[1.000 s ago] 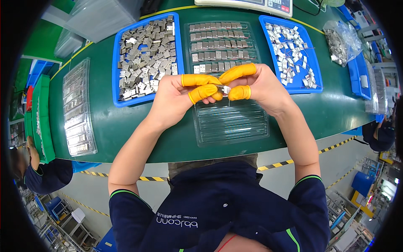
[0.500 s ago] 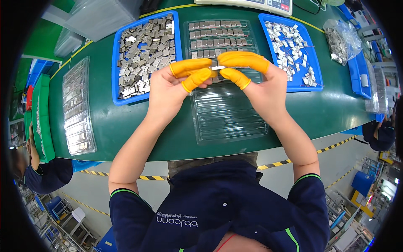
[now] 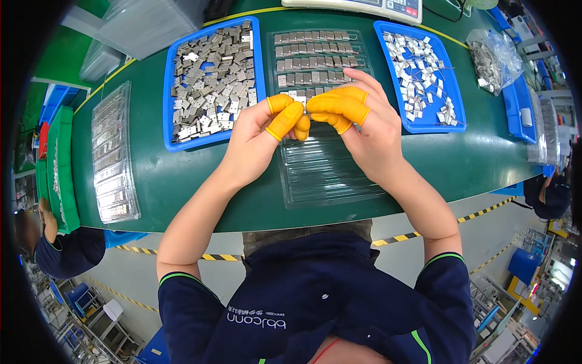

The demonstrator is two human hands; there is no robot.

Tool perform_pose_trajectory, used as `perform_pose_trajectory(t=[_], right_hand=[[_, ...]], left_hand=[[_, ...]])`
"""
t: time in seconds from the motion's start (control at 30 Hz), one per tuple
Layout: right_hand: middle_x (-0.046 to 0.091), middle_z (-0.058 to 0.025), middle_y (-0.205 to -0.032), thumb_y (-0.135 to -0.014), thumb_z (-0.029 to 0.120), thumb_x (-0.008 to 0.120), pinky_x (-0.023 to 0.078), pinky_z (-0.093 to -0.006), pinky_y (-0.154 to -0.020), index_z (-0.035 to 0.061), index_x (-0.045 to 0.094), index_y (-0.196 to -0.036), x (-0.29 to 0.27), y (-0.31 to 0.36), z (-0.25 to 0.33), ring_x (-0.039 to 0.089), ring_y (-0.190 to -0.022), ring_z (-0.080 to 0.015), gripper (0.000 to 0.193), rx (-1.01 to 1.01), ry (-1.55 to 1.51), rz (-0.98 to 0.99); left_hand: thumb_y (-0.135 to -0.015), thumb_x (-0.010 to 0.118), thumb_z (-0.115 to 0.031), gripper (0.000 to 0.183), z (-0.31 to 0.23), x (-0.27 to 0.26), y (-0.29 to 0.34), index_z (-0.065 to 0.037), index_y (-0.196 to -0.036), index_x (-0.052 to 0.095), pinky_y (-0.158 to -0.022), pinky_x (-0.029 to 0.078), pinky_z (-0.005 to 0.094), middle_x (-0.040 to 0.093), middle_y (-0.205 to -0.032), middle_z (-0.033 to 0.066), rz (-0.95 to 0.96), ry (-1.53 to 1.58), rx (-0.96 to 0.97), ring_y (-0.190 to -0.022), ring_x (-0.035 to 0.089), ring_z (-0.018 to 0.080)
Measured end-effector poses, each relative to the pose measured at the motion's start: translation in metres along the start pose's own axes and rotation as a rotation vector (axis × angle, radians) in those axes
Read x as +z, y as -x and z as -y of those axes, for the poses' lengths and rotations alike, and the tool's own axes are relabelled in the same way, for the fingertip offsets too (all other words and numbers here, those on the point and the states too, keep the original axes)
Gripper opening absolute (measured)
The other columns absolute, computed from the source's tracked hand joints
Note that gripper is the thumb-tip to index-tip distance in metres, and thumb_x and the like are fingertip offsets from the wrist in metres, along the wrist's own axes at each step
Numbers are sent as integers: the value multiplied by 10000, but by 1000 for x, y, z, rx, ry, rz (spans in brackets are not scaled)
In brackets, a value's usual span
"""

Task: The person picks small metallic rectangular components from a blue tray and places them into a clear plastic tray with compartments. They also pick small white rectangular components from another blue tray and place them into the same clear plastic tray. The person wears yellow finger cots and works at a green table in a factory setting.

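In front of me both hands meet over a clear plastic tray (image 3: 333, 176), yellow finger cots on their thumbs and fingers. My left hand (image 3: 257, 133) is closed in a pinch, thumb upward. Against it, my right hand (image 3: 367, 121) pinches with thumb and forefinger, another finger stretched out toward the tray. Between the fingertips is a small connector part, almost wholly hidden by the cots. Beyond the hands, rows of flat metal connector shells (image 3: 312, 47) lie in the tray's far slots; the near slots show bare ribs.
Left stands a blue tray (image 3: 167, 115) heaped with metal shells; right, a blue tray (image 3: 445, 125) holds white connectors with thin wires. Another clear tray (image 3: 115, 151) lies far left. A scale (image 3: 388, 7) and a bag of parts (image 3: 494, 57) are behind. A co-worker (image 3: 66, 252) sits left.
Both hands have drawn slightly nearer to me and turned, closing over the small part that showed between the fingertips. A finger of my right hand has stretched out.
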State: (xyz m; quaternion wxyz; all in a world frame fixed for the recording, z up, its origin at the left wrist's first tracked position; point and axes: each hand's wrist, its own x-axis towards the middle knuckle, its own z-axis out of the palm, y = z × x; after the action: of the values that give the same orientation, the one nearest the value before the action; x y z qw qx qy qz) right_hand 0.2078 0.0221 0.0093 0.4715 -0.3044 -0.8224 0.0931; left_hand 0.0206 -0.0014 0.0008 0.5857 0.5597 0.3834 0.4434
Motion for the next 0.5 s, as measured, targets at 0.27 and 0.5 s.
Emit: perform_pose_trajectory(t=[0.27, 0.5], right_hand=[[612, -57, -925, -648, -19, 634, 380, -448, -977, 57, 644, -839, -9, 2, -4, 572, -898, -233, 206, -29, 155, 111], [537, -87, -1150, -699, 9, 614, 254, -450, -1068, 58, 630, -841, -12, 12, -9, 444, -1154, -258, 152, 114, 326, 317]], left_hand=[[-930, 504, -159, 213, -2, 9, 2, 24, -932, 613, -684, 456, 231, 640, -803, 59, -32, -129, 4, -715, 564, 92], [-923, 510, -148, 226, -3, 0, 0, 37, -941, 639, -645, 451, 216, 654, -778, 75, -200, -207, 61, -692, 576, 91]])
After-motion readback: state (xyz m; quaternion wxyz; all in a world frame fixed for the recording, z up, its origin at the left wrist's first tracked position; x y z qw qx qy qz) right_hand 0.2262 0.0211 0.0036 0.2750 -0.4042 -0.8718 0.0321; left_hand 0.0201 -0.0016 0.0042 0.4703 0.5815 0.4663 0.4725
